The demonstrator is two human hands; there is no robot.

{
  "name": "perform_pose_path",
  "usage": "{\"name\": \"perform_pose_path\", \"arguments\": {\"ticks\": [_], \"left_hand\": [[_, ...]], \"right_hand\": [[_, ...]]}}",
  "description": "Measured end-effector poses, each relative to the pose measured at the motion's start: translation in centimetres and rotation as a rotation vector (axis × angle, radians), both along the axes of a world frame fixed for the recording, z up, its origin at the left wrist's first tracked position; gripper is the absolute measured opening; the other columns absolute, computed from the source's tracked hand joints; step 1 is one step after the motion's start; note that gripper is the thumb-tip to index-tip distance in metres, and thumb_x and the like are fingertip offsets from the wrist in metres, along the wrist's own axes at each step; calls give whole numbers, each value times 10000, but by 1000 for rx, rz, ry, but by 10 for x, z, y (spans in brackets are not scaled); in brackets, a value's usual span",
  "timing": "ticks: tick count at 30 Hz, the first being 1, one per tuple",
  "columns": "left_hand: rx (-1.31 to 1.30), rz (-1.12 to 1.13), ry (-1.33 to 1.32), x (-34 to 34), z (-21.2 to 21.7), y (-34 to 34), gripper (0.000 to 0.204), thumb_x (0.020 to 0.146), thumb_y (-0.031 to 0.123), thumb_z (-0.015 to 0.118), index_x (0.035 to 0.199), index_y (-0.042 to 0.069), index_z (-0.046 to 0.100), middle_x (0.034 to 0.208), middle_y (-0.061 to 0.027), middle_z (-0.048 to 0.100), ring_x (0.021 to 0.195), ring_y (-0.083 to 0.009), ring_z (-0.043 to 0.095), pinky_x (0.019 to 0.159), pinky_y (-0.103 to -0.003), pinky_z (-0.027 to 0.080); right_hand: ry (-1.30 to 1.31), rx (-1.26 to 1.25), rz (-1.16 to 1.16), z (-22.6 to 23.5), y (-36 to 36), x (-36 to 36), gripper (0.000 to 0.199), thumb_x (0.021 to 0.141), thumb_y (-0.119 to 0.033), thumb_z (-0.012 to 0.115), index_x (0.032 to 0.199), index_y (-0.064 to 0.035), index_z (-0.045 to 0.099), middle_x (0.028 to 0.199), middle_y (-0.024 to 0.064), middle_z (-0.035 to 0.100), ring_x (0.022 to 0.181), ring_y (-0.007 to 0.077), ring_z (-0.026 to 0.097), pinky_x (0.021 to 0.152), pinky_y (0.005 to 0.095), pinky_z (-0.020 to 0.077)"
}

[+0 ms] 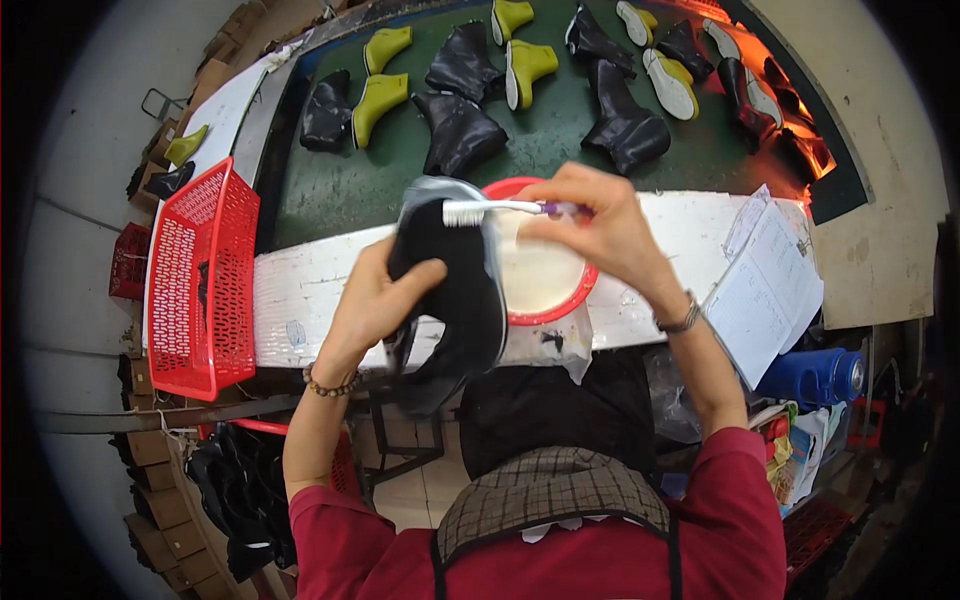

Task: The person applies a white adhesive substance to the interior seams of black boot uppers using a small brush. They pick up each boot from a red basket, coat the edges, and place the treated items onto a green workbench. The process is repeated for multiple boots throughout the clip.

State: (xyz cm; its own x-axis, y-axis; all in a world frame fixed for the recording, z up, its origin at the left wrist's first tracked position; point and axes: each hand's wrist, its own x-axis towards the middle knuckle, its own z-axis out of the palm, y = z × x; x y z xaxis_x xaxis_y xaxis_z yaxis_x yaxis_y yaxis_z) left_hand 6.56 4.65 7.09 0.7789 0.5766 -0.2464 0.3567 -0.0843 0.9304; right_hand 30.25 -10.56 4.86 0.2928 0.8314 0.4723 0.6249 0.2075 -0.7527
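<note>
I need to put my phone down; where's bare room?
White bench: left, between the red basket and left hand; right, between the red bowl and papers, partly under the right forearm. The green surface's far side is crowded with footwear.

A crimson short-sleeved shirt [350, 545], its sleeves [738, 475] at lower left and lower right of the frame; a brown-grey checked apron bib [555, 495] with black straps [676, 560]; a round-beaded bracelet [332, 384] on the left wrist, a dark bracelet [684, 318] on the right

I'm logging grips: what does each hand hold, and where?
Left hand: black piece, by its left edge. Right hand: brush, by its handle.
</note>
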Motion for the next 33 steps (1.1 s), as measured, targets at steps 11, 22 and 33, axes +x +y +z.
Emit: {"name": "perform_pose_path", "arguments": {"ticks": [11,22,33], "left_hand": [[-284,387,-499,21,-14,54,370,961,59,608,1305,-69,562,1181,-101,681,1028,-168,651,877,-284,519],[357,135,-517,8,-49,-26,1488,565,125,1008,1642,82,-18,1520,-204,441,1339,-304,532,1080,-365,472],[581,64,-343,-34,-66,-26,1328,695,-2,896,1637,78,-36,1621,-208,271,1441,-313,407,1149,-416,404]], "right_hand": [[62,-44,91,-27,3,-113,420,797,-37,774,1203,-10,672,960,133,671,826,305,685,698,386,531],[171,200,196,-6,-2,-80,361,828,33,730,1185,-9,700,958,102,683,777,213,656,672,306,523],[-711,-357,-388,-50,-61,12,113,835,-236,784,927,-171,793,840,3,631,734,204,629,666,385,494]]}}
